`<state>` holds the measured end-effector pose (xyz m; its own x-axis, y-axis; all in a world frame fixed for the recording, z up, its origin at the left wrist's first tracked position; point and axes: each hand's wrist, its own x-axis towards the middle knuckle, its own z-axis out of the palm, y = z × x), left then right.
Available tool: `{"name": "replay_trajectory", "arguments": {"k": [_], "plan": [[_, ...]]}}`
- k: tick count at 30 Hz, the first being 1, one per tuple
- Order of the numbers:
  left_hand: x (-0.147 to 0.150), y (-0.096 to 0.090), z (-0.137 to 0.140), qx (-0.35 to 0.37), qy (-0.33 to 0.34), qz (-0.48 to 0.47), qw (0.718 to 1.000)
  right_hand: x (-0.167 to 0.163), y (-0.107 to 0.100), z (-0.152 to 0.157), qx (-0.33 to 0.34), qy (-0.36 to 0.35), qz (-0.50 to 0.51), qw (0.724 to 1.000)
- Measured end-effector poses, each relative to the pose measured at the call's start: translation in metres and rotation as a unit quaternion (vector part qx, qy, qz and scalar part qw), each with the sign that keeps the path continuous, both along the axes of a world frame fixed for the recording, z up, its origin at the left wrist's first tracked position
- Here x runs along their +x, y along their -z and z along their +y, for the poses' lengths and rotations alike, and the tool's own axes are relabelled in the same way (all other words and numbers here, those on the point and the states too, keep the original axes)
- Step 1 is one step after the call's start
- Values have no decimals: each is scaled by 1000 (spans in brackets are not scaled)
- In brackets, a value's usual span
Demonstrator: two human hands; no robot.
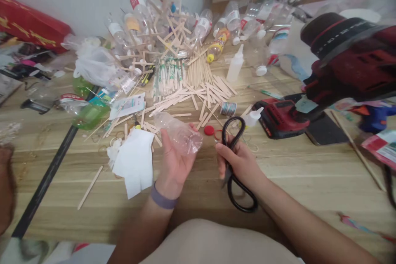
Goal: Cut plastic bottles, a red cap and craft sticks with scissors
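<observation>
A clear plastic bottle point(177, 133) lies tilted across my left hand point(177, 165), its base toward me and my fingers curled around its sides. My right hand point(238, 159) grips a pair of black-handled scissors point(240, 199), one loop pointing away from me and the other toward me. The short blades show only in part under my fingers, pointing down toward the table. Just beyond the gap between my hands lies a red bottle cap point(209, 130). White paper point(136, 161) rests to the left of my left hand.
Loose wooden sticks point(185, 95), skewers point(199, 66) and several plastic bottles crowd the back. A red power tool point(346, 62) stands at the right near a glue bottle point(235, 65) and a thread spool point(228, 108). A black strip point(46, 177) crosses the left side, where another person's arm point(6, 189) shows.
</observation>
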<state>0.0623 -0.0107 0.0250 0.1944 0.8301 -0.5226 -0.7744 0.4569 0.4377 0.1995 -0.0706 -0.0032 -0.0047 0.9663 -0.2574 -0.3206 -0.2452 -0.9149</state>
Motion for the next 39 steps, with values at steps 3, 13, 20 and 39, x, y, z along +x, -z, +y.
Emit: {"name": "replay_trajectory", "arguments": {"k": [3, 13, 20, 39], "plan": [[3, -5, -3, -7, 1, 9, 1000, -5, -2, -5, 51, 55, -134, 988], [7, 6, -15, 21, 87, 38, 995, -11, -11, -18, 183, 83, -317, 927], [8, 16, -18, 67, 120, 52, 989, -10, -4, -18, 181, 92, -366, 908], [2, 24, -19, 218, 62, 173, 959, 1, -13, -6, 40, -101, -106, 988]]}}
